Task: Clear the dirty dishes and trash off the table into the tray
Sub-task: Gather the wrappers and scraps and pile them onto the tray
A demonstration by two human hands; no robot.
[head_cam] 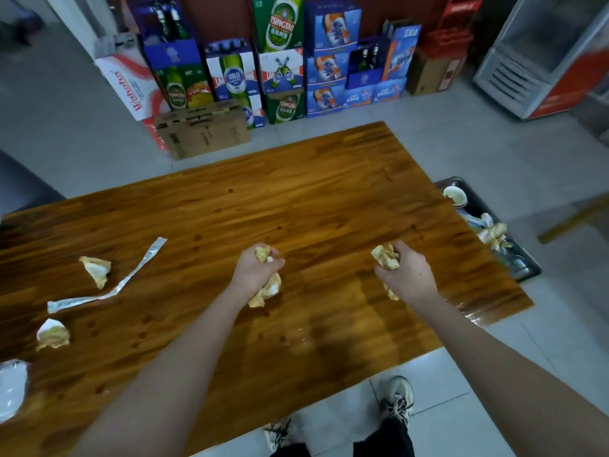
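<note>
Standing at the near edge of a long, glossy brown wooden table point(329, 199), with both bare arms reaching out over it. Gripping in the left hand point(253, 270) a crumpled, yellow-stained paper napkin point(268, 286), with the fingers curled tight round it and paper poking out above and below the fist. Holding in the right hand point(408, 275) a second crumpled stained napkin point(385, 255), likewise with fingers and thumb wrapped closed round it. Past the table's right end and lower down, a dark rectangular tray point(527, 268), holding a small white bowl point(454, 196) and a heap of soiled tissues point(494, 235). Lying on the table well to the left: a farther stained paper wad point(97, 270), a nearer stained paper wad point(52, 334), a long white wrapper strip point(108, 291) bent between them, and a white plastic piece point(11, 387) cut off by the left edge. Beyond the far side, on grey floor tiles, stacked beer cartons point(283, 61) and a brown cardboard box point(201, 130).
</note>
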